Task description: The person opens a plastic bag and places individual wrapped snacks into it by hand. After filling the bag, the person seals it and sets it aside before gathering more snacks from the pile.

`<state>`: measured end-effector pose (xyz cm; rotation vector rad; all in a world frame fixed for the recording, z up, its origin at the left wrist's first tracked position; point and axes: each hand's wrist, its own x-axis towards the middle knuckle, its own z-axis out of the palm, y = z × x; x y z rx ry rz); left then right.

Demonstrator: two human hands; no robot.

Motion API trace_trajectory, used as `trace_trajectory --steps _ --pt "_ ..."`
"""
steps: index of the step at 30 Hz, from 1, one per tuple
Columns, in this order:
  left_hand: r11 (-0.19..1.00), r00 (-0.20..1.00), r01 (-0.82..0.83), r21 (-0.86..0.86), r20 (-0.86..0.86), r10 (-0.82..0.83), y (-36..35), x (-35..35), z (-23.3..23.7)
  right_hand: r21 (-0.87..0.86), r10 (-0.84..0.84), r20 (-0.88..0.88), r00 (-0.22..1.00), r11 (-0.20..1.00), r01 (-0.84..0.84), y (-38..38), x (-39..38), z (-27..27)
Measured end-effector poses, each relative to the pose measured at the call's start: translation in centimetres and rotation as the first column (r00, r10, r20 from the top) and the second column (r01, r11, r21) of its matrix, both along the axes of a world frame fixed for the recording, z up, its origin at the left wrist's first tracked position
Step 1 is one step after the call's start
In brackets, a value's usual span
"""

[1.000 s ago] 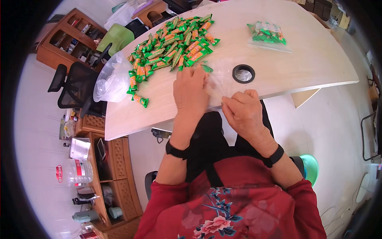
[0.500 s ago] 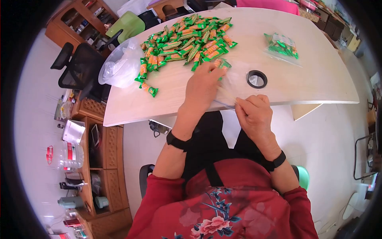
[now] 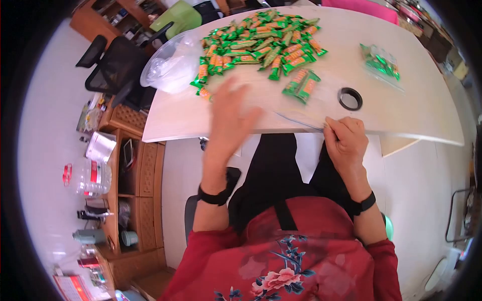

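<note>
My right hand [image 3: 346,143] pinches the near edge of a clear plastic bag [image 3: 306,103] that lies flat on the pale wooden table [image 3: 416,105]. Two green and orange candy packets [image 3: 302,84] show through the bag. My left hand [image 3: 231,113] is blurred, fingers spread, over the table's near edge to the left of the bag, and holds nothing. A big heap of green and orange candy packets [image 3: 261,42] lies farther back on the table.
A crumpled clear plastic bag [image 3: 173,62] sits at the table's left end. A filled bag of candies [image 3: 381,62] lies at the right, and a black cable hole [image 3: 350,98] is beside the flat bag. Office chairs [image 3: 120,65] and low wooden cabinets [image 3: 135,200] stand on the left.
My left hand has drawn back from the bag's mouth toward the left and near edge, leaving two candy packets inside the bag. My right hand keeps its hold on the bag.
</note>
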<state>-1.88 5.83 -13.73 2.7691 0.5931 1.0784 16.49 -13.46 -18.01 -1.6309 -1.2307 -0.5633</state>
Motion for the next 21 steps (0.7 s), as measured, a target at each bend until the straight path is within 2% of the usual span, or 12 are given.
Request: trace_trajectory --steps 1,2,4,5,8,9,11,12,14,15,17,21 --pt "0.976 0.976 -0.206 0.069 -0.06 0.211 0.8 -0.7 0.0 0.001 0.009 0.01 1.0 1.0 -0.009 0.1 0.0 0.1" --pt "0.904 0.903 -0.401 0.149 -0.102 0.417 1.4 -1.3 0.0 -0.001 0.023 0.023 0.999 1.0 -0.023 0.1 -0.1 0.1" --pt "0.877 0.841 -0.478 0.047 -0.262 0.473 2.9 -2.3 -0.6 0.002 0.016 0.022 1.0 1.0 -0.016 0.0 -0.1 0.1" --pt "0.886 0.85 -0.462 0.045 -0.262 0.457 3.3 -2.6 -0.8 0.016 0.023 0.024 0.999 1.0 -0.023 0.1 0.0 0.0" --pt "0.963 0.963 -0.268 -0.016 -0.034 0.267 2.3 -2.9 -1.4 0.015 0.004 0.036 0.999 1.0 -0.005 0.1 0.1 -0.1" --pt "0.968 0.967 -0.251 -0.02 -0.036 0.251 1.3 -2.7 -1.5 -0.001 0.012 0.038 0.999 1.0 -0.012 0.1 0.0 -0.1" --pt "0.978 0.974 -0.152 -0.145 0.147 0.173 -0.8 -2.6 -1.3 0.007 0.005 0.033 0.999 1.0 -0.005 0.2 0.0 0.0" --pt "0.978 0.975 -0.144 -0.148 0.146 0.166 -2.4 -2.8 -0.9 0.014 0.006 0.033 0.999 1.0 -0.007 0.2 0.0 -0.1" --pt "0.957 0.967 0.055 -0.285 0.253 0.02 -5.8 -3.5 -0.1 0.012 0.002 0.027 1.0 1.0 -0.002 0.2 0.0 -0.1" --pt "0.954 0.968 0.06 -0.293 0.251 0.016 -7.3 -3.6 0.2 0.001 0.0 0.029 1.0 1.0 -0.001 0.1 -0.1 0.2" --pt "0.879 0.95 0.263 -0.398 0.265 -0.164 -9.6 -3.7 0.4 -0.019 0.0 0.032 0.999 1.0 0.001 -0.1 -0.1 0.2" --pt "0.875 0.948 0.298 -0.38 0.222 -0.227 -10.5 -1.6 0.1 -0.009 0.005 0.014 1.0 1.0 -0.005 0.1 -0.1 0.0"
